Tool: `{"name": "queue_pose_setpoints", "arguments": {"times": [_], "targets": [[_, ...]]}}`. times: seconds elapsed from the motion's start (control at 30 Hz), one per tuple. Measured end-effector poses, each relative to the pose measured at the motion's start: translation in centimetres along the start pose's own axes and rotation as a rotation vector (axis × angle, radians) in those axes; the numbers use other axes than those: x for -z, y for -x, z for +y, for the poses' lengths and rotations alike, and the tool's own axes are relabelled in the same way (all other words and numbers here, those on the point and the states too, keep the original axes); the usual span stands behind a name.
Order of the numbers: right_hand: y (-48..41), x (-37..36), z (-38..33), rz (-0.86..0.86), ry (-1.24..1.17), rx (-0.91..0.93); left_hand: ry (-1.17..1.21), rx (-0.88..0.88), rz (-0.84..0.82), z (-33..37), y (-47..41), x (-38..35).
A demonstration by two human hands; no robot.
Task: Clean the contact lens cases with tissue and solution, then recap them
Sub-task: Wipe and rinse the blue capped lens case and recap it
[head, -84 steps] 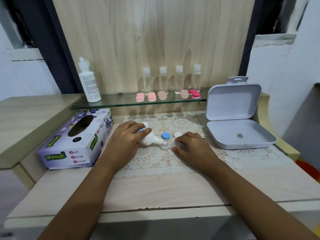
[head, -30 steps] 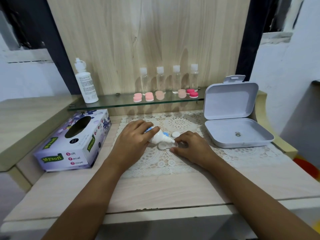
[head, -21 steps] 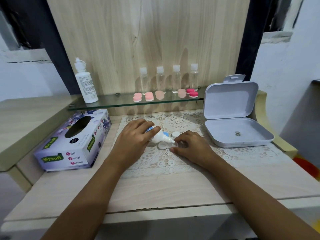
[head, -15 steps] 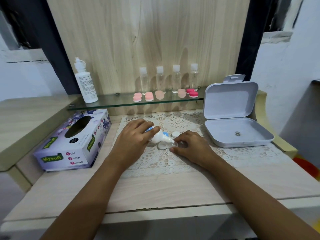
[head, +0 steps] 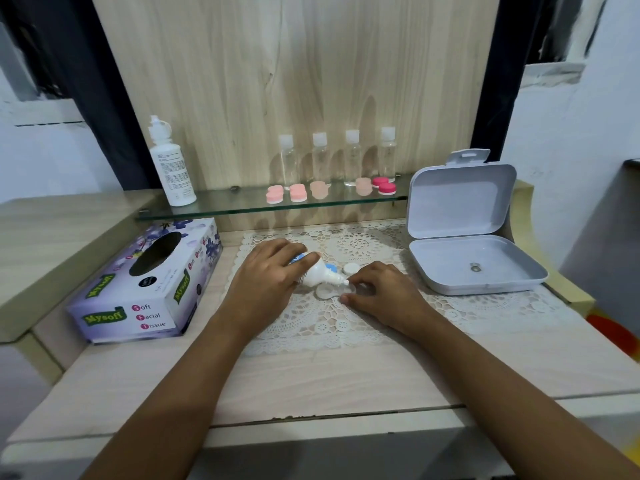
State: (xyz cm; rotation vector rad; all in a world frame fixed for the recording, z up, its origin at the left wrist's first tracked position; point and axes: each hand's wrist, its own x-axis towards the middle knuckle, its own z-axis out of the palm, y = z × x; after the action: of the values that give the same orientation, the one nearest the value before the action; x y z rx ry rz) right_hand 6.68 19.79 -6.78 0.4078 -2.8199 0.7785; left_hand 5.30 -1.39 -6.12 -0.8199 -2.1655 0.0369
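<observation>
While the left hand (head: 266, 275) keeps its fingers wrapped round a small white solution bottle (head: 317, 273), the whole play comes down to one line: the bottle lies tilted, long axis running from the palm down and rightward, and its nozzle tip sits right over the open lens case (head: 327, 291) on the lace doily (head: 346, 323). That case rests near the middle of the table (head: 311, 382), a little toward its back edge, directly between the two hands. The right hand (head: 384, 296) comes in from the other side, fingers curled and pinched low at the case's right end, apparently steadying it; whether they actually clamp the rim or just press beside it is too small to tell. So the nozzle approaches from the left, the bracing fingers from the right, and the wells lie just under the tip. Two loose caps wait just behind the case, a blue cap (head: 331, 268) half hidden by the bottle and a white cap (head: 351, 269) beside it, both nearer the right hand. My read: solution is going into the wells now, and the next move looks like a squeeze, needing only a small shift of the tip along the case's length, left to right. Wiping would come later, and the tissue box (head: 152, 289) sits toward the table's left edge, on the left hand's side. Recapping is not yet done.
</observation>
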Motion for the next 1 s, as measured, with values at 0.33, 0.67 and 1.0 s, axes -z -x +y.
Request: {"name": "queue_pose_setpoints", "arguments": {"times": [0.33, 0.67, 1.0], "targets": [[0.0, 0.0, 0.0, -0.001, 0.000, -0.001, 0.067, 0.059, -0.025, -0.2, 0.2, -0.3], [0.0, -0.1, 0.1, -0.002, 0.005, 0.001, 0.592, 0.716, 0.085, -0.3, -0.2, -0.5], [0.0, -0.1, 0.2, 0.009, -0.011, 0.011, 0.861, 1.086, 0.147, -1.1, -0.5, -1.5]]}}
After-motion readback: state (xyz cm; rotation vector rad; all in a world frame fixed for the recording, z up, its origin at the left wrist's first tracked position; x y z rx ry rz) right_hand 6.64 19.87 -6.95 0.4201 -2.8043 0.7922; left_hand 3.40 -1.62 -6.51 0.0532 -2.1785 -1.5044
